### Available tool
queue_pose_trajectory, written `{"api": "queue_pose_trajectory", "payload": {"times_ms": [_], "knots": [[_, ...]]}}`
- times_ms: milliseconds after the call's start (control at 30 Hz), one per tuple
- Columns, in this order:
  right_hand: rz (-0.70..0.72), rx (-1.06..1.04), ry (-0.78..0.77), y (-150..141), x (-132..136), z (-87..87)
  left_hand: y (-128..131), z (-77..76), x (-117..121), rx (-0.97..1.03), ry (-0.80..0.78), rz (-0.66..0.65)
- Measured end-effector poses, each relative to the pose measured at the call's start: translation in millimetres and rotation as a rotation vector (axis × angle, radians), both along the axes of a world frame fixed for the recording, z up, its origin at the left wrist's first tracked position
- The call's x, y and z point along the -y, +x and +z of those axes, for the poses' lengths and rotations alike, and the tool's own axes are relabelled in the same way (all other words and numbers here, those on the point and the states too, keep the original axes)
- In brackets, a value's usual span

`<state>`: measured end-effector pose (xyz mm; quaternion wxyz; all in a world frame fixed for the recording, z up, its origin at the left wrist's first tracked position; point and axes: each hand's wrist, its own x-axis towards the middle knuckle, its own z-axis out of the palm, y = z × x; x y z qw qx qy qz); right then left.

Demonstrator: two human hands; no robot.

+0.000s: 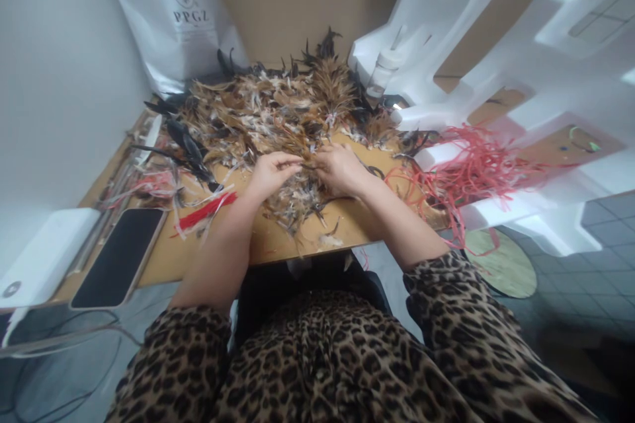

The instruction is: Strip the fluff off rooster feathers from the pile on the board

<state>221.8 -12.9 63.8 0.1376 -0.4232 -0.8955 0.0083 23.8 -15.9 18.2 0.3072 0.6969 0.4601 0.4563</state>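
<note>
A wide heap of brown, black and white feathers (238, 106) covers the back of the table. At its front edge my left hand (274, 175) and my right hand (340, 168) meet, fingertips almost touching. Both pinch at small brown feathers (308, 160) between them; fingers hide most of what is held. Below the hands lies a looser patch of greyish feathers (292, 208) on the tabletop. Red strips (206, 211) lie to the left of my left forearm, and dark feathers (188, 145) are behind them.
A phone (119, 258) and a white power bank (44, 254) with a cable lie at the left edge. On the right are a tangle of pink-red ribbon (471, 168) and white plastic bags (496, 79). A clear bottle (381, 73) and a printed white bag (173, 33) stand behind.
</note>
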Motion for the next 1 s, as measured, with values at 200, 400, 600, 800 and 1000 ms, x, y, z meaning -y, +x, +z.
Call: {"api": "queue_pose_trajectory", "payload": {"times_ms": [200,400,600,800,1000], "knots": [[0.001,-0.218,-0.033,-10,-12,2.3,-2,-0.7,-4,0.027,0.011,0.072],[-0.057,-1.096,-0.471,-31,-22,-18.1,-4,6.9,-3,0.404,-0.181,0.181],[-0.043,-1.317,-0.711,-56,-15,-19.7,-1,8.4,1,0.409,-0.235,0.109],[-0.172,-1.386,-0.656,-47,-28,-33.5,-13,28.6,3,0.278,-0.182,0.225],[-0.334,-1.476,-0.671,-29,-37,-49.5,-32,64.3,42,-0.324,-0.141,0.19]]}}
